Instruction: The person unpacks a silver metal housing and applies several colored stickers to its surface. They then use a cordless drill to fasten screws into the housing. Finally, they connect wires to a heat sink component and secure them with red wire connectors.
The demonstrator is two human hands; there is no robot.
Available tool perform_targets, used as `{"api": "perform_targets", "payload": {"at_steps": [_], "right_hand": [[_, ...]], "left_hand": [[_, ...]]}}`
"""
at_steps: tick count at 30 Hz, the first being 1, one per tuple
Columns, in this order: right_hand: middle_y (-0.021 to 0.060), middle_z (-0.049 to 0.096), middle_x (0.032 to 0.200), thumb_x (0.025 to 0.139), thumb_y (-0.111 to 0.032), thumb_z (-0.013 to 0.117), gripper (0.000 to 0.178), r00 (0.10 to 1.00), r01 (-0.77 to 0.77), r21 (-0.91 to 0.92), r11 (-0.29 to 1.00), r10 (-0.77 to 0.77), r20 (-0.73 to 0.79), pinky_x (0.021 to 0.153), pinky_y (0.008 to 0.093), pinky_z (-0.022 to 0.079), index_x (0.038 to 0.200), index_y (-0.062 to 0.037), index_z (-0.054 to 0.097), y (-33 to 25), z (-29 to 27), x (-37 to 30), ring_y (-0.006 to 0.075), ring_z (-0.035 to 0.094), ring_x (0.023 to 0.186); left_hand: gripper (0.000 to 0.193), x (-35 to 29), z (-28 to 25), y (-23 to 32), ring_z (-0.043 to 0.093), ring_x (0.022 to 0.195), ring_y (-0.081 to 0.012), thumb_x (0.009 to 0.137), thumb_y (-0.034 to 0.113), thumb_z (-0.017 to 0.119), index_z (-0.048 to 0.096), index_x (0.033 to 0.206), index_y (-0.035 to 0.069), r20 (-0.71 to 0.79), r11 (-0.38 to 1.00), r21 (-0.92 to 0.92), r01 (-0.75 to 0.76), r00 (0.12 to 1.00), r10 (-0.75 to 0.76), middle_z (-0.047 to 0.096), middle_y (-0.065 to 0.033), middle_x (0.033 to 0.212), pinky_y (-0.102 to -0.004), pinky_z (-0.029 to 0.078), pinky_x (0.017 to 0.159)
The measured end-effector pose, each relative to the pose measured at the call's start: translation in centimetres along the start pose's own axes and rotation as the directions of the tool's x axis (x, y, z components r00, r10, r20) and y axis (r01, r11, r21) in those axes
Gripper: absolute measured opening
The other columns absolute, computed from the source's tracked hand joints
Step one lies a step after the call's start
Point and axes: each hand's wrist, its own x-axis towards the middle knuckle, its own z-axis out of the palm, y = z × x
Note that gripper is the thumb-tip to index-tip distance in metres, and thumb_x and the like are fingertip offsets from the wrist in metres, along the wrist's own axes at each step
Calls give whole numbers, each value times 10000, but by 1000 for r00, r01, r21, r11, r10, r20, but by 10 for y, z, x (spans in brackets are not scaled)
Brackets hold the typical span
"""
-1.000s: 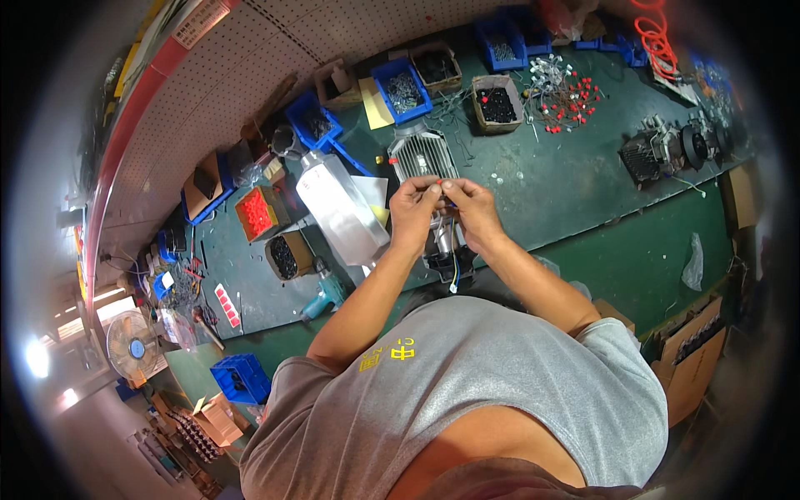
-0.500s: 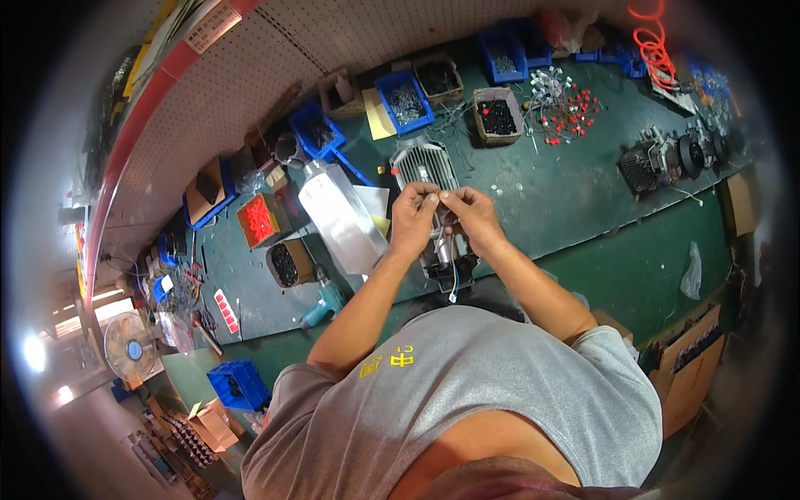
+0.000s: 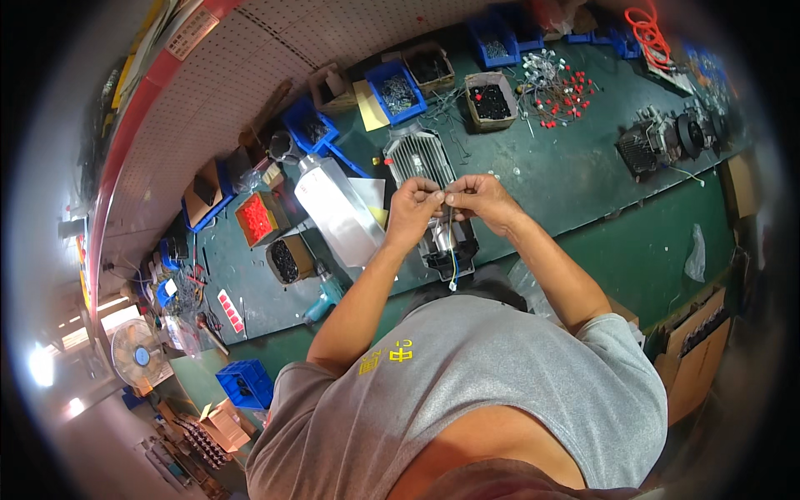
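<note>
The green counter (image 3: 554, 183) carries a finned housing (image 3: 417, 152), a silver cover (image 3: 335, 208), a drill (image 3: 325, 300), blue bins (image 3: 409, 116), boxes (image 3: 495, 124), wires (image 3: 553, 90) and a machine (image 3: 640, 153).

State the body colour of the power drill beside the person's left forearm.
The power drill has a teal body, best seen in the head view.

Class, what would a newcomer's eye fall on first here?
Probably the left hand and right hand, close together over a finned metal unit at centre. Then the bright red pieces in a carton left of the silvery metal piece, and the red coiled hose at the upper right.
</note>
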Motion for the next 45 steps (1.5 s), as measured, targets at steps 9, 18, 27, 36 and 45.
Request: {"api": "perform_targets", "payload": {"at_steps": [9, 18, 27, 36, 45], "right_hand": [[13, 687, 835, 957, -116, 712, 127, 998, -5, 126, 992, 14, -69, 589, 217, 558, 1033, -16, 690, 5, 0, 13, 59, 623, 661], [-13, 677, 789, 928, -131, 717, 79, 957, 75, -20, 997, -77, -280, 521, 225, 465, 970, -64, 718, -7, -16, 74, 70, 597, 623], [-18, 689, 791, 921, -129, 728, 67, 973, -51, 95, 994, 71, -221, 463, 214, 453, 965, -79, 737, 4, -47, 132, 62, 592, 616], [-5, 693, 825, 935, -131, 724, 82, 982, -96, 141, 985, 117, -147, 465, 205, 469, 1001, -81, 728, 0, -50, 129, 74, 601, 636], [15, 688, 810, 912, -143, 752, 102, 974, -42, -49, 998, 29, -227, 522, 243, 553, 938, -61, 696, -9, -42, 126, 92, 634, 664]], "left_hand": [[229, 12, 0, 6, 668, 784, -119, 1017, 199, 652, 655, 1087, -19, 19, 986, 23, 165, 986, -165, 699, -69, 924, -253, 570, 678], [205, 80, 4, 10, 587, 586, -97, 923, 167, 726, 688, 862, -25, -184, 939, 340, 53, 983, 11, 649, -38, 715, -249, 505, 530], [137, 121, -3, -16, 630, 604, -115, 895, 77, 680, 720, 873, -52, -258, 932, 358, 59, 965, 38, 688, -66, 743, -257, 543, 545], [167, 109, 0, -21, 637, 675, -106, 921, 20, 628, 668, 1058, -66, -261, 986, 169, -9, 964, 53, 697, -77, 842, -238, 550, 592], [221, 108, 1, -20, 635, 680, -114, 909, -8, 606, 614, 1121, -67, -256, 974, 226, -18, 963, 77, 700, -101, 869, -245, 545, 595]]}}
